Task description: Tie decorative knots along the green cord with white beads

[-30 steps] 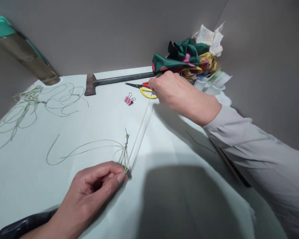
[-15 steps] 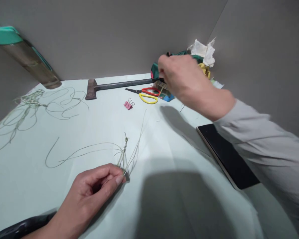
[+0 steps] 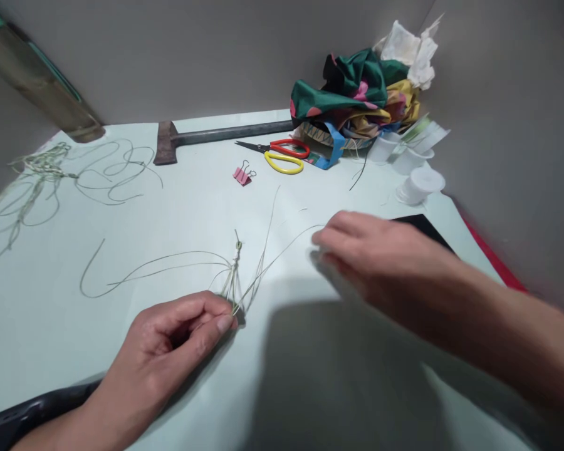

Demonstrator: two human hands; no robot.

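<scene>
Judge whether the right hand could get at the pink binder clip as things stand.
Probably yes: the pink binder clip lies uncovered, with apparently only thin cord strands between it and the right hand.

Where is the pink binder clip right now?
In the head view, the pink binder clip sits in the upper half, slightly left of centre, on the pale tabletop, just below the dark blades of the scissors.

No readable text, no legible labels or brands, no numbers or signs made out
</scene>
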